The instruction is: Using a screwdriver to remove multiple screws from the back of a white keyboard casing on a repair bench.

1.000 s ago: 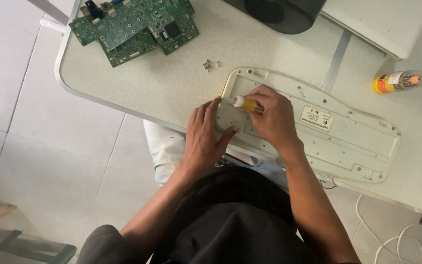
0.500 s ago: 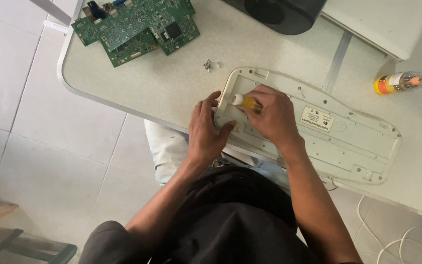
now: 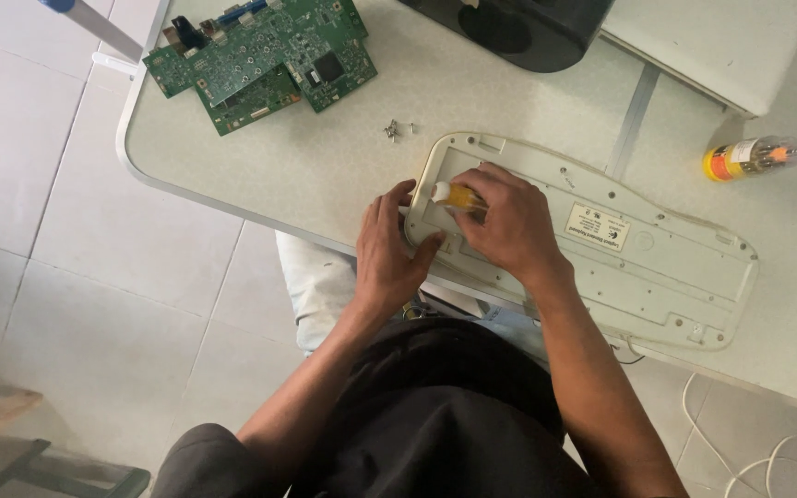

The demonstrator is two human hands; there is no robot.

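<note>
Gripping a yellow-handled screwdriver (image 3: 454, 195) in my closed right hand (image 3: 507, 224), I press it onto the upturned keyboard (image 3: 657, 267), near its left end. My left hand (image 3: 389, 254) curls around that end; the keyboard's long axis runs left to right, slanting toward me.

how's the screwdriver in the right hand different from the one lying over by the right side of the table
The held screwdriver is gripped in the right hand over the upturned keyboard, mostly hidden; the spare screwdriver lies free on the table, in full view. The held one shows a white cap, the spare a yellow tip. Both have yellow-orange handles.
</note>
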